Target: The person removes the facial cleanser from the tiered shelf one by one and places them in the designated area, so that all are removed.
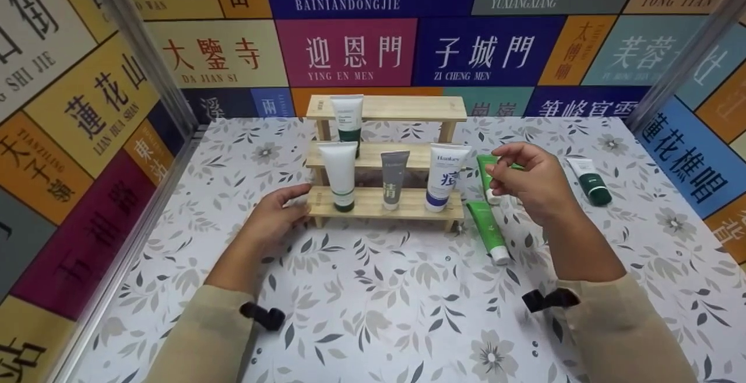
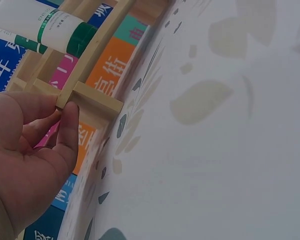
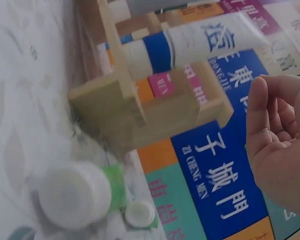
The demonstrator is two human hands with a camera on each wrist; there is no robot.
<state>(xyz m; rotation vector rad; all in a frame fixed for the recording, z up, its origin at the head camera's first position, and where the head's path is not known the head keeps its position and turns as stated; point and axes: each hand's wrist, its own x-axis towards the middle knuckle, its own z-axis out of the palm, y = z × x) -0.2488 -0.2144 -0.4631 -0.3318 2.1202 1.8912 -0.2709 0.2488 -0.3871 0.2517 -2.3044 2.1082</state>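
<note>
My left hand (image 1: 280, 214) pinches the left end of the lowest step of a three-step wooden stand (image 1: 408, 213), thumb and fingers at the corner in the left wrist view. A white tube with a green cap (image 1: 339, 173), a grey tube (image 1: 393, 179) and a white-and-blue tube (image 1: 446, 179) stand on that step. One more white tube with a dark green lower part (image 1: 348, 116) stands higher, behind. To the stand's right, my right hand (image 1: 530, 182) hovers with loosely bent fingers, holding nothing. It partly covers a green tube (image 1: 486, 167) in the head view.
Nearer the front lies another green tube (image 1: 488, 231) with a white cap. A white and dark green tube (image 1: 590, 180) lies further right on the leaf-patterned cloth (image 1: 373, 313). Panels with Chinese lettering (image 1: 349, 51) form the back and side walls.
</note>
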